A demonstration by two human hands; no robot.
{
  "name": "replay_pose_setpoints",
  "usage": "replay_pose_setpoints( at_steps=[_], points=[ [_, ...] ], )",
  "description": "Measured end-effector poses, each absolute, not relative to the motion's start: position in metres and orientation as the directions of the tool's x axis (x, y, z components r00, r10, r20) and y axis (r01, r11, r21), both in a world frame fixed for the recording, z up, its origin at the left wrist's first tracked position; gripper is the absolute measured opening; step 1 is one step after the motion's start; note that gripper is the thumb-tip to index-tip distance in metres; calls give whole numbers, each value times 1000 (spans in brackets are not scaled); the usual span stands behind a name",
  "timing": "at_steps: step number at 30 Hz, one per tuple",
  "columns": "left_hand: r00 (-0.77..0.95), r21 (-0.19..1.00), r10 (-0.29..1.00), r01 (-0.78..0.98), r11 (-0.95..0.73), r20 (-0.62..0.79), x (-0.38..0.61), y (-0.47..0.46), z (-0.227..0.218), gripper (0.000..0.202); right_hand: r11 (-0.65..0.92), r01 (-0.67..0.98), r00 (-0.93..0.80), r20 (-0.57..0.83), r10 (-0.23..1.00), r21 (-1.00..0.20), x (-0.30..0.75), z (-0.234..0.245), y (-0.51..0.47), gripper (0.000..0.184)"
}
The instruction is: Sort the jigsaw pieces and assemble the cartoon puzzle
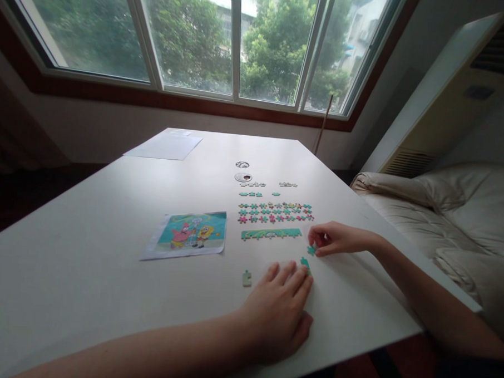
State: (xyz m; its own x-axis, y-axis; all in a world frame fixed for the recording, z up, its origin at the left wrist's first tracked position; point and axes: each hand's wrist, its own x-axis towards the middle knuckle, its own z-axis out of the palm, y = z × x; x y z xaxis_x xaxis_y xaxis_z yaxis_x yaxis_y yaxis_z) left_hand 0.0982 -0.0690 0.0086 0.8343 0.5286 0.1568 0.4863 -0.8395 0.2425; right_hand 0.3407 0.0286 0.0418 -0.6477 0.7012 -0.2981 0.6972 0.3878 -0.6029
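My right hand [337, 239] is at the right of the table, thumb and fingers closed in a pinch on a teal jigsaw piece [311, 250]. Flat on the tabletop, fingers stretched out, lies my left hand [278, 307]. Its fingertips cover part of another teal piece or joined pieces [305, 263]; how many cannot be made out. Just beyond my hands is a joined strip of puzzle [270, 234], teal with a straight row of tabs along its near side. A single pale green piece [247, 278] sits left of my left hand.
Rows of loose jigsaw pieces [271, 212] lie beyond the strip, with two small round items [243, 177] farther back. A cartoon picture sheet [191, 232] is to the left. Papers [164, 144] lie at the far left of the white table [86, 248]. A sofa [463, 220] stands right.
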Motion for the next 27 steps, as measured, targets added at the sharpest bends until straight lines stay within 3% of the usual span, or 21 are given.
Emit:
replay_pose_setpoints(
  at_steps=[8,18,27],
  points=[
    [835,234,531,492,-839,147,99,-68,9,52,417,672,-666,-252,702,-612,337,46,26,21],
    [833,222,532,496,-839,149,99,-69,10,52,310,561,-652,-179,737,-767,323,43,23,32],
    [832,226,536,500,-836,142,99,-68,9,52,321,564,-647,-167,744,-761,317,37,19,32]
  ],
)
